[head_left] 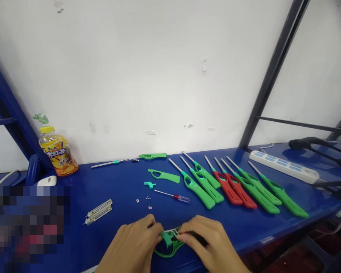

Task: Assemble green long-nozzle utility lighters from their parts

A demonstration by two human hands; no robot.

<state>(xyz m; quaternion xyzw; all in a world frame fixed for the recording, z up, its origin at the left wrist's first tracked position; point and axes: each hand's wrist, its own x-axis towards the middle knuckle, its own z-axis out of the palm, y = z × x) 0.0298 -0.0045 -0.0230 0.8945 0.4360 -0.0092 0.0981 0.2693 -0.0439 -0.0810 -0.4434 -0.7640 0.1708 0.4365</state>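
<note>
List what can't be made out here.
Head view:
- Shell ends: under left hand and right hand.
- Lower left patch: pixelated, contents unreadable.
- Screws: heads too small.
- Bottle: fine print too small.
- Black item: cut off by right edge.

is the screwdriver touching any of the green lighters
Apart. The head view shows the screwdriver lying left of the nearest assembled green lighter, with blue tabletop plainly visible between its handle end and that lighter.
</note>
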